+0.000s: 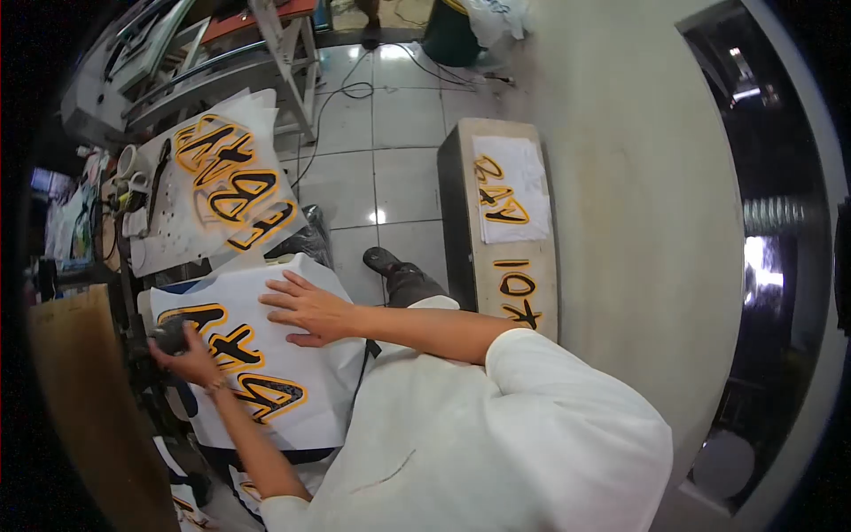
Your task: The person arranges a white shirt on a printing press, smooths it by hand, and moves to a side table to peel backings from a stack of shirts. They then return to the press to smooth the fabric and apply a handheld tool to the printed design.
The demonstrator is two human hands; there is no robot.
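Observation:
A white sheet of cloth or film [324, 403] with black lettering outlined in orange [275, 390] lies spread in front of me. My right hand [310, 312] rests on its upper part, palm down and fingers spread. At the sheet's left edge, my left hand [193, 362] is closed around a dark, rounded object [168, 333], whose exact kind I cannot tell. This object overlaps the left end of the lettering.
Beyond the sheet, a translucent sheet with similar lettering [235, 182] covers a worktop. To the right, a long box [456, 168] carries a lettered white piece [527, 168]. A cable [355, 90] trails over the tiled floor. A wooden panel [75, 381] stands at left.

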